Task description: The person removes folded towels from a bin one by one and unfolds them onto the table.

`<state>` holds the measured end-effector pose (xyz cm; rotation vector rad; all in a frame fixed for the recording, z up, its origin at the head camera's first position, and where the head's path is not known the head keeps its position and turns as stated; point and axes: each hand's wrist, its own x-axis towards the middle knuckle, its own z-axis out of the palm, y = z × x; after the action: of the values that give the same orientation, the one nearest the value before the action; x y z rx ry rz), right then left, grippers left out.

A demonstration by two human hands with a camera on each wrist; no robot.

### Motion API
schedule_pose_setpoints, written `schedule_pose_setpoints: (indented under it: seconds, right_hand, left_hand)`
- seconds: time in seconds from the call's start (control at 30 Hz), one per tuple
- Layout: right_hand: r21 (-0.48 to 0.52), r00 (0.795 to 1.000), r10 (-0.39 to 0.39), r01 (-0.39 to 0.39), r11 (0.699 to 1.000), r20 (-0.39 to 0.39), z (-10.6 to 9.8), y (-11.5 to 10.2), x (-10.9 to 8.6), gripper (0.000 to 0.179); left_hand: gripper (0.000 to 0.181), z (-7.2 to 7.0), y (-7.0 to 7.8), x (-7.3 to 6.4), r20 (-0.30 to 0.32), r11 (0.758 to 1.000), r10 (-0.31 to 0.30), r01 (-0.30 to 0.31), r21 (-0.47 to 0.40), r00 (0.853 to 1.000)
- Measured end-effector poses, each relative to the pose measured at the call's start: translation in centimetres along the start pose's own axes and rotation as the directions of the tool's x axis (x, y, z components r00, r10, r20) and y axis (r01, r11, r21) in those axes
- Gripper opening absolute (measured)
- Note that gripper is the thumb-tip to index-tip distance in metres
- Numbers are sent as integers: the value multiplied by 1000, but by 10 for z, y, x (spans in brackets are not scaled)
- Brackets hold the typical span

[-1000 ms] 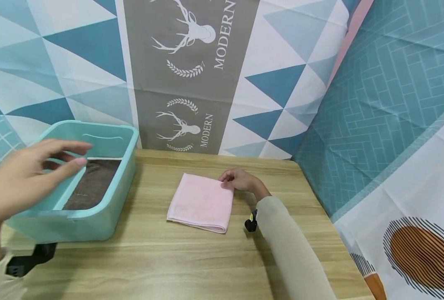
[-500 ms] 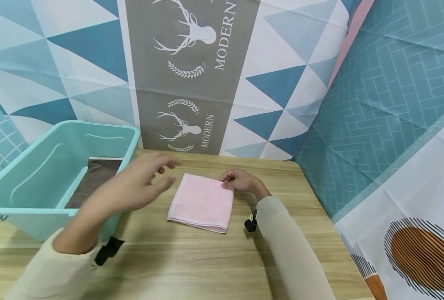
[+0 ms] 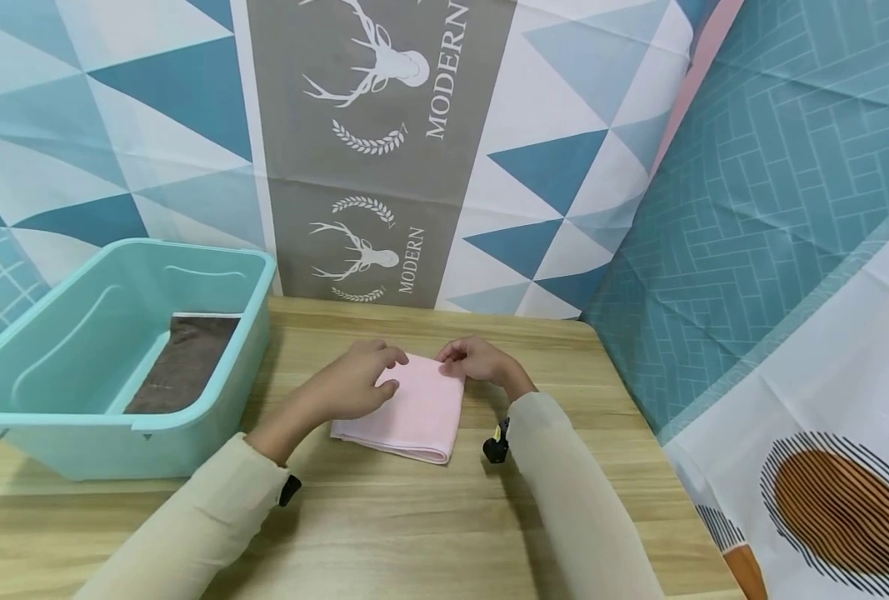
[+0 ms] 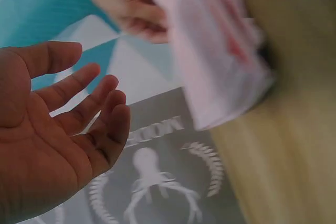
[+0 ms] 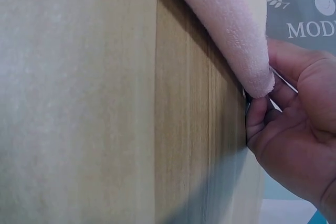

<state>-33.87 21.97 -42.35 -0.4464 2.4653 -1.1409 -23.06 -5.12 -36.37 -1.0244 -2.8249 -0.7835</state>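
Observation:
A folded pink towel [image 3: 417,412] lies on the wooden table, its fold edge towards me. At its far right corner my right hand [image 3: 481,362] pinches the cloth; in the right wrist view the thumb lies on one side of the towel corner [image 5: 247,51] and fingers on the other. My left hand [image 3: 356,382] hovers over the towel's left part, hiding its far left corner. In the left wrist view that hand [image 4: 63,119] has loosely bent fingers with nothing between them, apart from the towel [image 4: 210,51].
A teal plastic bin [image 3: 189,425] stands on the table's left side, with a folded brown cloth [image 3: 189,362] inside along its right wall. Patterned fabric [image 3: 369,167] hangs behind the wooden table [image 3: 384,533], and more patterned fabric [image 3: 774,208] covers the right side.
My left hand has moved right, from over the bin to above the pink towel. The right hand stays at the towel's far right corner, and the towel has not visibly moved.

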Motion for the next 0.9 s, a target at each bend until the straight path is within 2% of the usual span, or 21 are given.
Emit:
schedule_pose_setpoints:
  seconds: [0.13, 0.23, 0.33, 0.4, 0.47, 0.57, 0.63, 0.7, 0.77, 0.83, 0.9]
  right_hand:
    - [-32, 1000, -21, 21, 999, -16, 0, 0, 0, 16]
    - [-133, 997, -68, 64, 989, -26, 2, -3, 0, 16]
    - [-257, 991, -126, 112, 960, -38, 4, -10, -3, 20]
    - [-350, 986, -159, 132, 928, -51, 8, -18, -9, 25]
    - [-460, 981, -189, 144, 876, -53, 13, -26, -17, 34]
    - [-600, 978, -207, 145, 787, -34, 23, -37, -31, 47]
    - [-648, 980, -200, 149, 747, -6, 28, -45, -42, 55]
    - [-646, 983, -181, 158, 747, 32, 33, -51, -52, 61]
    - [-623, 983, -165, 177, 762, 78, 36, -56, -61, 64]
    - [-600, 979, -159, 206, 773, 131, 38, -60, -67, 64]
    - [-593, 972, -156, 230, 772, 174, 40, -62, -72, 64]
  left_hand:
    - [37, 15, -11, 3, 27, 992, -34, 30, 122, 999]
    - [36, 22, -15, 0, 66, 976, -40, 25, 217, 997]
    - [33, 26, -17, -6, 137, 972, -57, 24, 234, 989]
    - [32, 26, -18, -10, 185, 977, -65, 25, 211, 981]
    - [32, 27, -18, -13, 224, 984, -81, 42, 173, 971]
    - [33, 27, -18, -16, 241, 989, -79, 45, 143, 967]
    - [34, 27, -18, -16, 239, 990, -81, 51, 131, 968]
    - [35, 26, -18, -15, 235, 990, -76, 46, 130, 969]
    - [36, 25, -17, -15, 235, 990, -74, 43, 131, 969]
    - [37, 25, -17, -14, 242, 990, -73, 41, 135, 968]
    - [38, 24, -16, -13, 247, 989, -70, 35, 141, 966]
